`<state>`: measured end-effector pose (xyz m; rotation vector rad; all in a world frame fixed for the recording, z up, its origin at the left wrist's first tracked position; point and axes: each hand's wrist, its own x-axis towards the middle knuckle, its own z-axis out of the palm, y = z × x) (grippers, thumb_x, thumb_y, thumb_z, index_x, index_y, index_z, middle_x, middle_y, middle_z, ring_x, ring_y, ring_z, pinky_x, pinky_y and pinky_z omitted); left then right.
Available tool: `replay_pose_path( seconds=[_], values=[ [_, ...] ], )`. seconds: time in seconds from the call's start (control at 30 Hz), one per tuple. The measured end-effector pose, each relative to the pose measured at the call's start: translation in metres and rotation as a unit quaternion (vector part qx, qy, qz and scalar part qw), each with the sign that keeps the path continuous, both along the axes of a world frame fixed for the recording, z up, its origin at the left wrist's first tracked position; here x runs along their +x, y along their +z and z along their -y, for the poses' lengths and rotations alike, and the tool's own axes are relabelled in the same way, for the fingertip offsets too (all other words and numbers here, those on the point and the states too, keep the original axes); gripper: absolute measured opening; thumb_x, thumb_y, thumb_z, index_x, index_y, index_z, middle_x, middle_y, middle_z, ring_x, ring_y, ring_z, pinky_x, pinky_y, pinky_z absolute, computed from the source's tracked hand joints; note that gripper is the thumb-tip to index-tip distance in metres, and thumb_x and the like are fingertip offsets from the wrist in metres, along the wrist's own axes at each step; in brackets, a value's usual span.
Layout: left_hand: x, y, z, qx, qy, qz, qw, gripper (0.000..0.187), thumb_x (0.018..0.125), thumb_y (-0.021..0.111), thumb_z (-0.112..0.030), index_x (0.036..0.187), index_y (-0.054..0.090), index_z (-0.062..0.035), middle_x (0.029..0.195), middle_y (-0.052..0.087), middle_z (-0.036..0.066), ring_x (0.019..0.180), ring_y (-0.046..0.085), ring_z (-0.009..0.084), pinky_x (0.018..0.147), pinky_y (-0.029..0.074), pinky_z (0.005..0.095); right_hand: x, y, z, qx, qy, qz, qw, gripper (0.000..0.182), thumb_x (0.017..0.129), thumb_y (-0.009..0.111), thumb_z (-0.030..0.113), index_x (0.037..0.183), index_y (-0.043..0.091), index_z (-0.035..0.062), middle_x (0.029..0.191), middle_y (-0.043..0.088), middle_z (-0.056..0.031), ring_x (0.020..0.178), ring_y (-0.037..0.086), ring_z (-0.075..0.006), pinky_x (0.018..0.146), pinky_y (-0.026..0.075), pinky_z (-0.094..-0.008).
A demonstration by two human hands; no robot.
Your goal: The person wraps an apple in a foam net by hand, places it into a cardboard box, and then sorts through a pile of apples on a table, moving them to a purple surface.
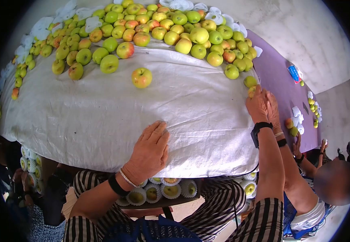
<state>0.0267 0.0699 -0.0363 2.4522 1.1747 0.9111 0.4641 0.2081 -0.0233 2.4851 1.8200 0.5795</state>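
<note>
My left hand lies on the white woven sheet near its front edge, fingers stretched out and holding nothing. At the sheet's right edge, my right hand has its fingers over a yellow-green apple, which they partly hide. Just beyond it sits a green apple. A co-worker's hand is right beside my right hand. One yellow-red apple stands apart on the sheet, in front of the large pile of green, yellow and reddish apples.
White foam nets lie behind the pile. To the right, a purple table surface carries a blue and red packet and a few apples. Below the sheet's front edge, a box holds apples in foam nets. A co-worker sits at the right.
</note>
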Motion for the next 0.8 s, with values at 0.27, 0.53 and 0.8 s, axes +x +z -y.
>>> replay_pose_path(
  seconds=[0.27,0.53,0.8],
  values=[
    [0.0,0.0,0.001,-0.005,0.009,-0.001,1.0,0.038,0.084,0.068,-0.002,0.12,0.059,0.0039,0.137,0.056,0.026,0.131,0.054,0.0444,0.109,0.048,0.0501,-0.005,-0.014,-0.018,0.041,-0.032,0.004,0.999,0.057,0.083,0.065,0.017,0.135,0.05,-0.0024,0.136,0.049,-0.0318,0.134,0.042,-0.0494,0.117,0.033,-0.0535],
    [-0.001,-0.003,0.002,0.0,0.009,-0.01,1.0,0.037,0.085,0.067,-0.003,0.121,0.059,0.0048,0.137,0.056,0.027,0.131,0.053,0.0437,0.111,0.046,0.0504,-0.029,-0.003,-0.025,0.028,-0.024,-0.099,0.994,0.061,0.082,0.067,0.024,0.133,0.051,-0.0067,0.139,0.051,-0.0298,0.134,0.046,-0.0469,0.113,0.038,-0.0524],
    [-0.002,-0.001,0.001,-0.012,0.003,-0.024,1.0,0.037,0.087,0.066,-0.005,0.122,0.059,0.0064,0.139,0.055,0.027,0.133,0.052,0.0434,0.113,0.044,0.0513,-0.09,0.028,-0.064,0.137,0.075,-0.109,0.982,0.066,0.084,0.074,0.034,0.138,0.051,0.0037,0.146,0.05,-0.0175,0.135,0.05,-0.0378,0.11,0.042,-0.0526]
  ],
)
